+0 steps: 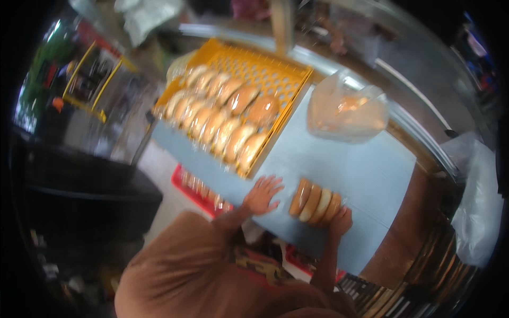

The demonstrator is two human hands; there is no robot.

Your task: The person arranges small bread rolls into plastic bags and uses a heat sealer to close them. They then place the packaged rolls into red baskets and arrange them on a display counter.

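Several wrapped buns (316,202) lie side by side in a short row on a light blue tabletop (346,171). At the row's right end, my right hand (341,221) is curled against the last bun and seems to grip it or its wrapper; blur hides the fingertips. My left hand (264,196) is held out left of the row, fingers spread, with nothing in it. Beyond it stands a yellow plastic crate (292,97) holding wrapped buns in two rows. A translucent plastic bag (348,113) with orange-brown contents sits to the crate's right.
Red crates, one at left (193,198) and one at right (302,262), sit lower, below the table. The left one holds wrapped items. Brown boarding (397,246) borders the table's right side. A whitish plastic sheet (477,210) hangs at far right.
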